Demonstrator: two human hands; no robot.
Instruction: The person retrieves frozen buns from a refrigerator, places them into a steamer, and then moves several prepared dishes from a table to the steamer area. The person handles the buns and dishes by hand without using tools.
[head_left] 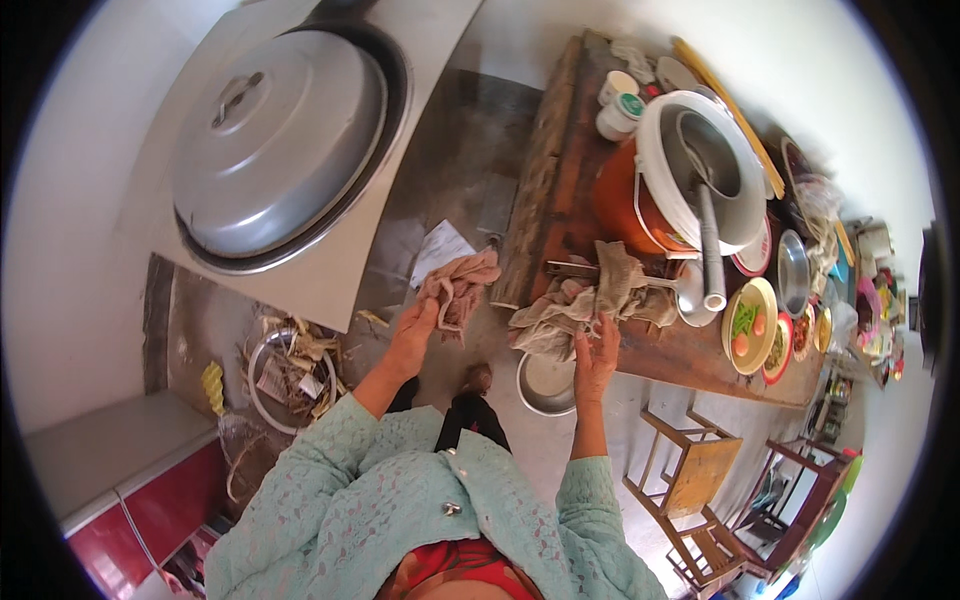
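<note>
— Please, what does the left hand [413,332] have?
— Its fingers are closed on a pink cloth [465,285], which hangs to the left of the wooden table [685,358].
— And the right hand [597,362]?
— Its fingers are partly open and touch the beige cloth [550,325] at the table's left edge; whether they grip it, I cannot tell.
— What is farther?
— On the table, an orange bucket [615,198]; at far left, a large metal lid [285,150].
</note>
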